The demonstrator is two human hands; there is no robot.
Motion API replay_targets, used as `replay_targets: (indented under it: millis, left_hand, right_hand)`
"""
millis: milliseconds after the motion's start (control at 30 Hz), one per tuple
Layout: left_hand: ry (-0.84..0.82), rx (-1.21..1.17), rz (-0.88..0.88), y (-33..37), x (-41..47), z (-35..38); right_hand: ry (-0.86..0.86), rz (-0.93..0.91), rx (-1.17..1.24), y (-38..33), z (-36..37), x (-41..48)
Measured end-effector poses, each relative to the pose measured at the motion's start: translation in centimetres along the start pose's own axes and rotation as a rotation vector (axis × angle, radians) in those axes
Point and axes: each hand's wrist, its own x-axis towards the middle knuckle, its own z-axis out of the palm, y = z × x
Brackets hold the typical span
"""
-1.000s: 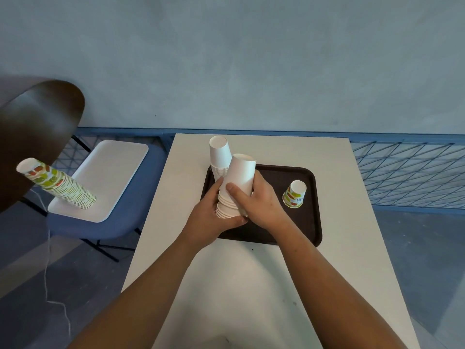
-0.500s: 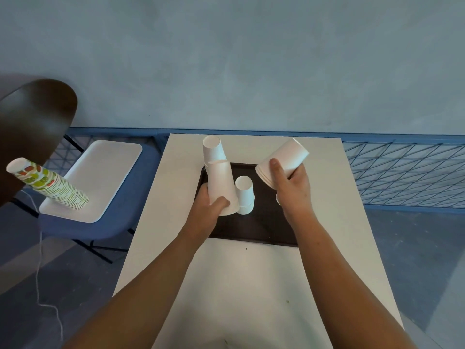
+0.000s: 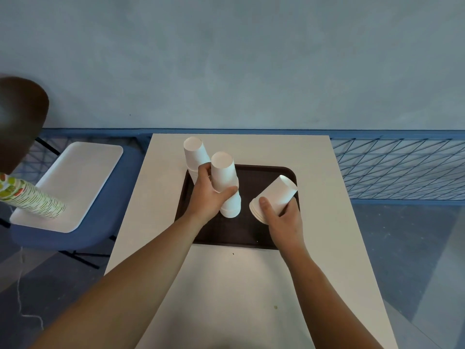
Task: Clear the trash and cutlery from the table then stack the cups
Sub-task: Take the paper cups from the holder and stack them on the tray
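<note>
The left hand (image 3: 207,200) curls its fingers and thumb round an inverted stack of white paper cups (image 3: 222,172). Half a second ago this stack was held beside a standing inverted cup (image 3: 230,206); it now sits directly over that cup, near the centre of the brown tray (image 3: 226,235). The right hand (image 3: 284,220), raised above the tray's far right corner then, is now lower, at the tray's right edge. It grips a tilted set of nested white cups (image 3: 278,193) with the rims toward the person. A second inverted white stack (image 3: 195,154) stands at the tray's far left corner. The tray is smooth and round-cornered and lies on the far half of a pale matte table (image 3: 251,285). Left of the table, a blue chair (image 3: 75,235) carries a white tray (image 3: 75,177) and a leaning stack of green-and-orange printed cups (image 3: 32,200), whose print is too small to read.
</note>
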Motion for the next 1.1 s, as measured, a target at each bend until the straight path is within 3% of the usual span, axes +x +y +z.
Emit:
replay_targets:
  millis: [500, 733, 867, 1100]
  left_hand:
    - [-0.066, 0.201, -0.144, -6.1, 0.8, 2.9]
    - [-0.115, 0.099, -0.167, -5.9, -0.3, 1.4]
    - [-0.084, 0.11, -0.187, -5.8, -1.6, 0.0]
    - [-0.056, 0.048, -0.2, -5.4, -3.8, -2.2]
  right_hand:
    - [-0.07, -0.115, -0.018, -2.0, 0.4, 3.4]
    - [-0.104, -0.338, -0.039, -4.8, 3.8, 4.3]
    - [-0.148, -0.462, -0.173, -4.8, 6.1, 4.4]
    - [-0.24, -0.403, -0.329, -1.1, 8.1, 5.1]
